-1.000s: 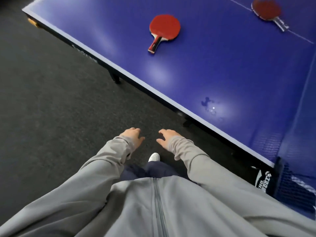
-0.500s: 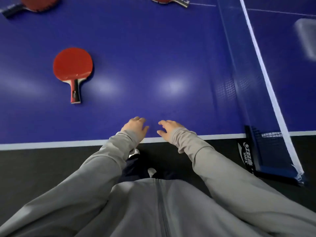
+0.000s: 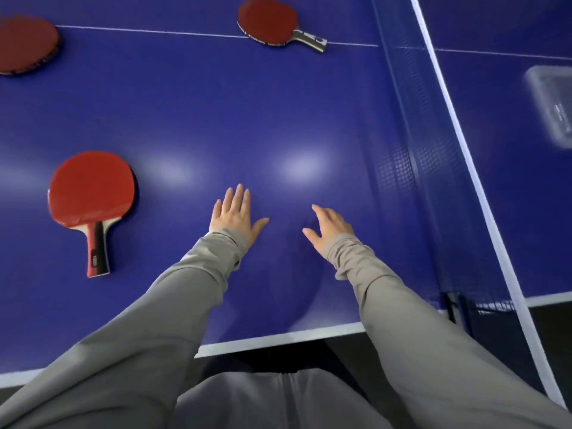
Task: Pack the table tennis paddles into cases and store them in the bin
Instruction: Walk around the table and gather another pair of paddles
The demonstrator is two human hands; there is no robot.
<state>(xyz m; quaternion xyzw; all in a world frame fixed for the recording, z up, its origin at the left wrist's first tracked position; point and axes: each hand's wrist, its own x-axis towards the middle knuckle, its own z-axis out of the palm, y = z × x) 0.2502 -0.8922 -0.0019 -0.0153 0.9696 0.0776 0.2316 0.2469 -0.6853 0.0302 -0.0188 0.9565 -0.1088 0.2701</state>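
Three red table tennis paddles lie on the blue table (image 3: 201, 119). The nearest paddle (image 3: 91, 193) is at the left with its red and black handle pointing toward me. A second paddle (image 3: 269, 21) lies at the far middle on the white centre line. Only part of a third paddle (image 3: 24, 44) shows at the far left edge. My left hand (image 3: 236, 216) is stretched over the table with straight fingers, to the right of the nearest paddle. My right hand (image 3: 329, 229) hovers beside it, fingers relaxed. Both hands hold nothing. No case is in view.
The net (image 3: 433, 168) with its white top band runs across the table at the right. Beyond it a clear plastic bin (image 3: 554, 100) sits on the far half, blurred. The table's white front edge (image 3: 278, 337) is close to my body, dark floor below.
I have moved up to the table and both hands have reached forward from its edge out over the blue surface. The left hand's fingers have straightened. The paddles look nearer.
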